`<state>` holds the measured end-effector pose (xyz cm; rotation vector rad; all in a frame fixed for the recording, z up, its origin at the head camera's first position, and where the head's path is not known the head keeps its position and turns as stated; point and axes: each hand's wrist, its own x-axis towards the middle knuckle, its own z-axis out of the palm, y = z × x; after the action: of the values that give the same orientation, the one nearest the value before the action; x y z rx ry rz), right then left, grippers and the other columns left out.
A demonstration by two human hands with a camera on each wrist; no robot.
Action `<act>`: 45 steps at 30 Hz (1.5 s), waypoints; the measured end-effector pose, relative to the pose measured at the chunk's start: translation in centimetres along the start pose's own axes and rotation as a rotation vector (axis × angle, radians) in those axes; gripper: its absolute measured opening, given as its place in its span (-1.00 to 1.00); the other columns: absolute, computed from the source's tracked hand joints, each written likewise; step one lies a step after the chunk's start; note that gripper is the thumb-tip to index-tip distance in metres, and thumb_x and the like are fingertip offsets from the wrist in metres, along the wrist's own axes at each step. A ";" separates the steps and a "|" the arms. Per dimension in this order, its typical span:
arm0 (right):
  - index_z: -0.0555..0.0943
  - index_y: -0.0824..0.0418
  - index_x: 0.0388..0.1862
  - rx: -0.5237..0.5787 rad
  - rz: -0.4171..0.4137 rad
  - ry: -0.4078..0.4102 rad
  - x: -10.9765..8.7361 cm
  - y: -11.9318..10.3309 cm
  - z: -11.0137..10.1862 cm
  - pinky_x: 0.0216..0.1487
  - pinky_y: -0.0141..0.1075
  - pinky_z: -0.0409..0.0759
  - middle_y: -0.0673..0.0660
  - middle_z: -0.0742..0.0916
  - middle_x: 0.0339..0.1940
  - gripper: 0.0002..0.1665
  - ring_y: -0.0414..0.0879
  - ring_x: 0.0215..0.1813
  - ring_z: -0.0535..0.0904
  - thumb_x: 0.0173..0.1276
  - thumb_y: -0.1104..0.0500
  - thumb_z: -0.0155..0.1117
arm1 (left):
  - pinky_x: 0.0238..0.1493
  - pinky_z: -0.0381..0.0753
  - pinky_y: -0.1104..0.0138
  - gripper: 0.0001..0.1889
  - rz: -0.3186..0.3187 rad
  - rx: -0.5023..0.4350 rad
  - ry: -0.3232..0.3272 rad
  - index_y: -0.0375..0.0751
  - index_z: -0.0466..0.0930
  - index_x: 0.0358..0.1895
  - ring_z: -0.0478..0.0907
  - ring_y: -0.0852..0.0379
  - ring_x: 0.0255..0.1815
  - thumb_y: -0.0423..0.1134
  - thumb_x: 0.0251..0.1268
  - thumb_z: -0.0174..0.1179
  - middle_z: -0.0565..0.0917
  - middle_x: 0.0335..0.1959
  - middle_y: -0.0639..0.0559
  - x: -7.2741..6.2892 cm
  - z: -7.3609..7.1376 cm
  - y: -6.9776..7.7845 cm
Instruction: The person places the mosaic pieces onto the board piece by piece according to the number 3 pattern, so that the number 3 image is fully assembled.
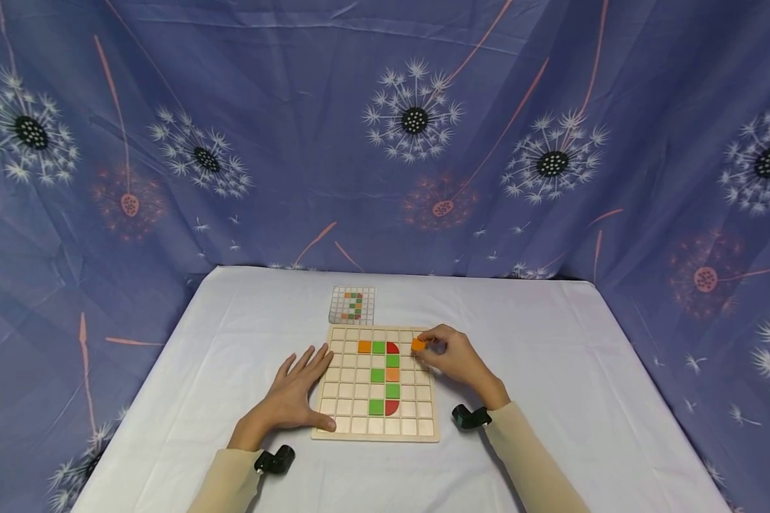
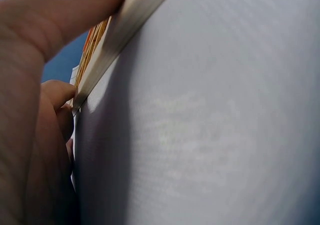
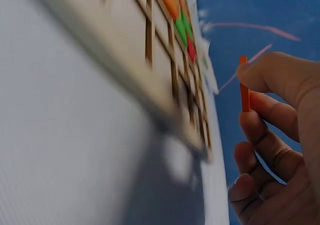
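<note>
A wooden grid board (image 1: 375, 437) lies on the white cloth with several orange, green and red tiles in its squares. Green squares (image 1: 393, 391) and rounded red pieces (image 1: 392, 407) form a column right of the middle; an orange square (image 1: 364, 347) sits near the top. My left hand (image 1: 291, 392) rests with spread fingers along the board's left edge, thumb at the lower left corner. Between thumb and fingers, my right hand (image 1: 455, 356) pinches a thin orange square tile (image 3: 244, 90). It is held above the board's upper right part.
Behind the board lies a small pattern card (image 1: 353, 305) with a similar coloured arrangement on a grid. White cloth (image 1: 552, 342) covers the table, and a blue dandelion-print curtain (image 1: 308, 142) hangs around its back and sides. Black devices (image 1: 276, 460) are strapped at both wrists.
</note>
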<state>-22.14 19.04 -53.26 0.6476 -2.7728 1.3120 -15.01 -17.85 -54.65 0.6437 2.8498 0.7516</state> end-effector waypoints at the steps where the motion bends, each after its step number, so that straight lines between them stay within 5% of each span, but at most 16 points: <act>1: 0.78 0.05 -0.01 0.001 -0.008 -0.001 -0.1 -0.3 0.2 -0.08 -0.16 0.64 -0.04 0.77 -0.09 -0.72 -0.04 -0.09 0.63 0.28 0.14 0.52 | 0.59 -0.17 -0.25 0.47 0.002 0.001 0.002 -0.22 0.09 0.65 -0.04 -0.27 0.70 0.51 -0.42 0.52 0.05 0.70 -0.12 0.0 0.0 0.0; 17: 0.78 0.09 -0.01 0.053 -0.050 -0.050 -1.8 -3.4 3.2 -0.13 -0.32 0.62 -0.06 0.75 -0.10 -0.71 -0.05 -0.16 0.62 0.29 0.14 0.50 | 0.59 -0.18 -0.25 0.47 -0.001 0.002 0.000 -0.20 0.08 0.65 -0.05 -0.26 0.71 0.52 -0.41 0.51 0.03 0.71 -0.10 0.2 0.0 0.0; 37: 0.77 0.04 -0.01 0.117 -0.108 -0.082 -2.7 -5.0 4.6 -0.04 -0.22 0.68 -0.07 0.76 -0.03 -0.72 -0.03 -0.05 0.65 0.30 0.13 0.51 | 0.60 -0.17 -0.25 0.48 -0.011 0.007 0.000 -0.19 0.09 0.65 -0.05 -0.25 0.70 0.53 -0.44 0.51 0.04 0.71 -0.09 0.1 0.1 -0.2; 45: 0.77 0.06 -0.02 0.098 -0.110 -0.109 -2.9 -5.9 5.3 -0.24 -0.38 0.60 -0.09 0.74 -0.13 -0.72 -0.14 -0.26 0.56 0.28 0.12 0.54 | 0.60 -0.17 -0.24 0.48 -0.004 0.005 0.003 -0.19 0.10 0.65 -0.04 -0.25 0.70 0.53 -0.43 0.52 0.04 0.71 -0.10 0.1 0.1 -0.1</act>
<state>-16.48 12.84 -52.87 0.8893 -2.7232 1.4385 -15.09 -17.83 -54.78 0.6380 2.8555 0.7463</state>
